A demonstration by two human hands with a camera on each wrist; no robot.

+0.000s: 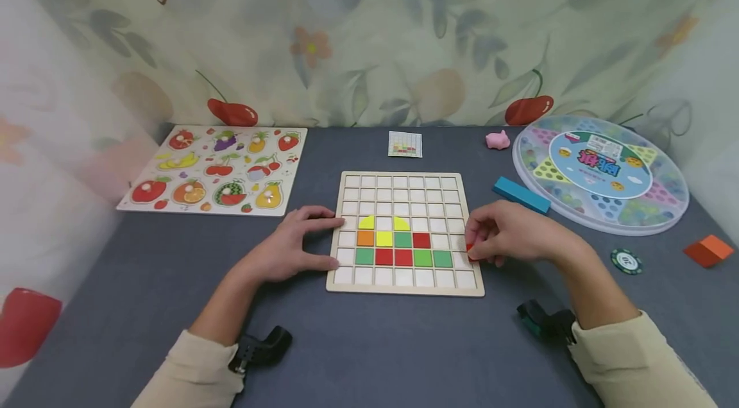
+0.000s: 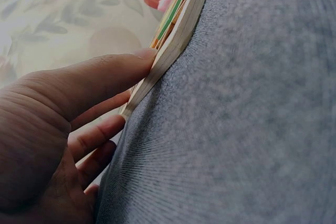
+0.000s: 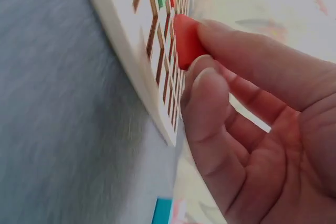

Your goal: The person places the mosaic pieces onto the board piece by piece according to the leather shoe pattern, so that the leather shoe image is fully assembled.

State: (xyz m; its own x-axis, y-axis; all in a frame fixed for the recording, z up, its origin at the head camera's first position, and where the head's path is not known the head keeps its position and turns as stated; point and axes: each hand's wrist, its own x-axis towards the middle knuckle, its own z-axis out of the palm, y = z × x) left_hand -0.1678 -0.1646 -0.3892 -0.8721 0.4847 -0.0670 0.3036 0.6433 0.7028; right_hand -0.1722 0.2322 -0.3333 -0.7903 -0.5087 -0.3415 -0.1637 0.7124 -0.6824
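A wooden grid board [image 1: 404, 277] lies flat on the dark cloth, its cells partly filled with orange, yellow, green and red square tiles. Two rounded yellow pieces [image 1: 366, 222] sit above those rows. My left hand [image 1: 288, 244] rests against the board's left edge, fingers extended and thumb spread. In the left wrist view its thumb touches the pale wooden rim [image 2: 176, 48]. At the right edge, my right hand [image 1: 510, 231] pinches a red tile [image 3: 187, 40] between thumb and fingertips. That tile overlaps the grid in the right wrist view.
Behind the board lies a small pattern card [image 1: 405, 144]. A fruit peg puzzle [image 1: 216, 170] is at left. Toward the right are a pink pig [image 1: 498, 140], a blue block [image 1: 521, 195], a round game box [image 1: 600, 174], a poker chip [image 1: 626, 261] and an orange block [image 1: 709, 251].
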